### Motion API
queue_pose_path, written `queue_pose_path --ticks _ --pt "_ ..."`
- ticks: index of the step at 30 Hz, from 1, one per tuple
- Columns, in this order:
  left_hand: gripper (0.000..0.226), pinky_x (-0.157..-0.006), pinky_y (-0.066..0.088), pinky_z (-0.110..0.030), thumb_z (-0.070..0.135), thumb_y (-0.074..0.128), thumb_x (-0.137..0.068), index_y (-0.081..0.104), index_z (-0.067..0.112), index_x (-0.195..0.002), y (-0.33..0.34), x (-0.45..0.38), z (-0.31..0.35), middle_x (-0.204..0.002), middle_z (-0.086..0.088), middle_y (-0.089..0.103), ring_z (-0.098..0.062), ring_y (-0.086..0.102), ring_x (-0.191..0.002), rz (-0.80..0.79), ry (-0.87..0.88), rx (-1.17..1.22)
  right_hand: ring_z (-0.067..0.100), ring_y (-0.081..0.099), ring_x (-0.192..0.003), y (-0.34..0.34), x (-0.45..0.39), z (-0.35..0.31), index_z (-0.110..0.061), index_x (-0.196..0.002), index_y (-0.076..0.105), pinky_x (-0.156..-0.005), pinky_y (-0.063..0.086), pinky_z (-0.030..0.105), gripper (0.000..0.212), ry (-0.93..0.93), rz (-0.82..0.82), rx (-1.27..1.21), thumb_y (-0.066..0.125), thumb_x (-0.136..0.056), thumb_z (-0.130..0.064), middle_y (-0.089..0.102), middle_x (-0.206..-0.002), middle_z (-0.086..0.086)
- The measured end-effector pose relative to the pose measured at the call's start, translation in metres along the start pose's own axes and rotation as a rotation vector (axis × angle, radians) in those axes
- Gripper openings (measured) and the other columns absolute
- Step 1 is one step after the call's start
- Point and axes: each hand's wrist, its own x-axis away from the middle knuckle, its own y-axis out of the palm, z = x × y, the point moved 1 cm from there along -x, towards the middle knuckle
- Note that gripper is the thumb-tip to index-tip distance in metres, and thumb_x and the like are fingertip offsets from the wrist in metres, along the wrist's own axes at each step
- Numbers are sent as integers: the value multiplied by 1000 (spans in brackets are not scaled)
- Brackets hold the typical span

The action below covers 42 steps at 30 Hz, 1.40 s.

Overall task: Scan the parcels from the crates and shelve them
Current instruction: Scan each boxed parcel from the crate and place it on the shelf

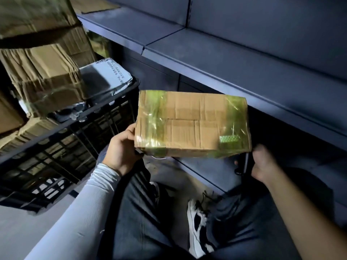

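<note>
Low in the frame your knees are bent and one white and black shoe point(197, 226) rests on the floor, so you are crouched in front of the shelving. Just above, your left hand point(122, 151) grips the left end of the cardboard box point(191, 124), thumb on the near face, the other fingers hidden under it. At the lower right of the box your right hand point(262, 162) is curled round something dark, most likely the scanner point(242, 166); it is too shadowed to be sure, and I cannot tell whether that hand also steadies the box.

The box hangs at the middle of the frame, in front of the lower shelf point(225, 76), taped at both ends with glossy yellowish tape.

Risks from here: only one hand clearly carries the box, and slick tape under the fingers could let that end slip. No label shows on the upper face, so a scan may miss unless you turn the box. Glare on the tape could also spoil a read.

At centre left stands the black crate point(75, 139), a grey mailer bag point(107, 76) on top. Cartons point(37, 72) are piled in the upper left.
</note>
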Motion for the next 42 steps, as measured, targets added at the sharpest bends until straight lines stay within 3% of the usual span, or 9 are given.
queue_pose_path --ticks 8,14,19,24,28,31,34,38,42 --pt "23 -84 40 -40 19 60 -69 76 20 -85 -8 -21 -12 -92 -3 67 -23 53 -85 38 55 49 17 69 -84 -16 -33 23 -16 -99 68 -72 59 30 41 56 59 -12 29 -113 -23 78 -78 -4" --pt "21 -93 47 -46 29 63 -85 69 11 -95 -6 -27 -13 -93 -9 64 -26 62 -88 55 14 56 8 72 -61 -13 -30 29 -14 -94 65 -66 58 29 42 109 110 77 28 -113 -17 76 -69 -4" --pt "31 -105 47 -49 42 59 -99 70 15 -108 0 -27 -13 -100 -6 67 -28 63 -100 39 -23 19 25 62 -107 -14 -28 35 -14 -98 64 -100 51 43 38 113 177 158 28 -112 -17 72 -117 11" --pt "54 -118 37 -57 57 66 -93 64 15 -128 0 -28 -12 -123 -16 59 -34 56 -119 37 -61 39 33 54 -135 -36 -39 46 -10 -152 49 -115 43 53 48 20 206 150 39 -105 -18 56 -149 13" --pt "79 -119 36 -58 70 73 -82 61 7 -129 -4 -28 -18 -139 -21 56 -40 54 -129 34 -52 -7 33 60 -129 -69 -76 77 -18 -155 45 -101 53 47 84 -14 182 131 51 -72 -29 60 -145 13" --pt "51 -102 48 -48 46 71 -81 65 12 -119 -6 -29 -19 -112 -14 63 -31 63 -105 -38 -31 14 32 62 -124 -52 -54 60 -12 -149 51 -102 53 47 90 -18 192 92 61 -62 -32 65 -138 12" --pt "59 -90 51 -41 24 57 -80 56 7 -136 -6 -27 -19 -121 -16 60 -27 61 -103 -141 38 42 30 69 -100 -28 -14 36 -9 -116 70 -76 58 34 34 9 168 -49 58 -92 -30 80 -99 6" --pt "76 -86 38 -43 6 53 -69 54 10 -145 -6 -28 -25 -138 -24 49 -36 40 -108 -233 63 -25 19 73 -74 -19 5 24 -20 -78 82 -68 56 28 49 -11 77 -152 46 -106 -37 77 -76 0" --pt "88 -88 39 -41 -8 48 -59 54 5 -146 -7 -28 -28 -144 -26 57 -38 46 -119 -154 59 -56 26 72 -77 -15 13 15 -16 -93 80 -75 54 34 32 -41 45 -176 63 -95 -44 78 -87 6"
